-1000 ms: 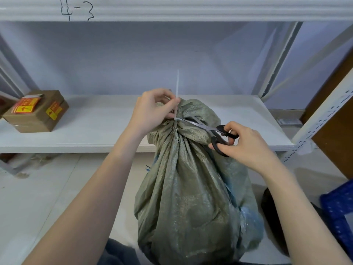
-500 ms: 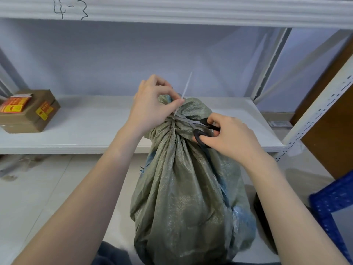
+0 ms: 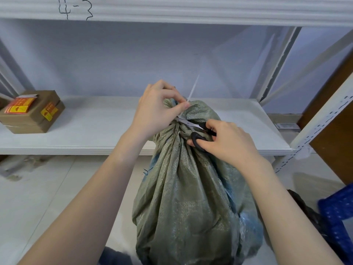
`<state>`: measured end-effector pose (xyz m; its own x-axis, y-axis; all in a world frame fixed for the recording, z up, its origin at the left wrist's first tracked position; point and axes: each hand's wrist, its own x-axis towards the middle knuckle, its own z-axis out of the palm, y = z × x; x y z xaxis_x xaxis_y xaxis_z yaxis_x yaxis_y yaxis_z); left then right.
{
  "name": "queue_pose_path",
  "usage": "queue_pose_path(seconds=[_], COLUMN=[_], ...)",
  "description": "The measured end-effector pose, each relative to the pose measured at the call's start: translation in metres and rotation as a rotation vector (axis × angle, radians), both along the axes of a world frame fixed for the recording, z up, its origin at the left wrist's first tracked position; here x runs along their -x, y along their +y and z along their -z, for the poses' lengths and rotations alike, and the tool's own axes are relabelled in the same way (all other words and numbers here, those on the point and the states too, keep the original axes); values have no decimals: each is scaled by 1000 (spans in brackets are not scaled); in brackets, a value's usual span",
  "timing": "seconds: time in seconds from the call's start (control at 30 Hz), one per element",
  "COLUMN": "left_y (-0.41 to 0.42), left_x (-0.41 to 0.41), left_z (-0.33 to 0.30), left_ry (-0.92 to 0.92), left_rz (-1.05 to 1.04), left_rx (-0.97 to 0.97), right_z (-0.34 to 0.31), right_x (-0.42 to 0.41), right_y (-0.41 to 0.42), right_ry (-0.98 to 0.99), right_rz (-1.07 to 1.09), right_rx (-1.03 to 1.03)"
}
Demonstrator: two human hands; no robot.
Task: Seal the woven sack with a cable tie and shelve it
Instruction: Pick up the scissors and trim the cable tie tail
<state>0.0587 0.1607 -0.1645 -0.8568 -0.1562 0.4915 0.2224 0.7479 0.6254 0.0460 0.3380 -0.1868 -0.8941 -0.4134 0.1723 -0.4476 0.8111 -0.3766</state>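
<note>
Pinched between thumb and forefinger, the left hand (image 3: 158, 109) has its grip closed on the white cable tie (image 3: 192, 91) right at the gathered neck of the sack, and the free tail of the tie sticks up and leans slightly to the right above the fingers. The right hand (image 3: 227, 142) has its grip closed through the black loops of a pair of scissors (image 3: 194, 131), whose metal blades point left toward the tie's base — the blade tips sit at the cinched neck, just under the left thumb. Whether the blades are touching the tie cannot be told.

The green woven sack (image 3: 191, 197) stands upright on the pale floor (image 3: 38, 197), directly in front of the person and pressed up against the front edge of the lower white shelf (image 3: 95, 127). Its mouth is bunched tight, with a ruffle of fabric above the cinch, level with the shelf board.

On the left end of that shelf sits a brown cardboard box (image 3: 32, 111) with red-and-yellow labels. Above, the front rail of the upper shelf (image 3: 191, 10) carries the handwritten marking "4-3". To the far right — past the perforated white upright (image 3: 321, 127) — a blue plastic crate (image 3: 338, 217) shows at the picture's edge.
</note>
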Motion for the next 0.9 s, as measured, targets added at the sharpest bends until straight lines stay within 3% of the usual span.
queue_pose_path(seconds=[0.9], left_y=[2], left_x=[1], left_z=[5], left_ry=[-19], left_rz=[-15], left_rx=[75], right_z=[-1], right_x=[3], right_y=[4], right_ry=[20], right_rz=[-16], right_rx=[1])
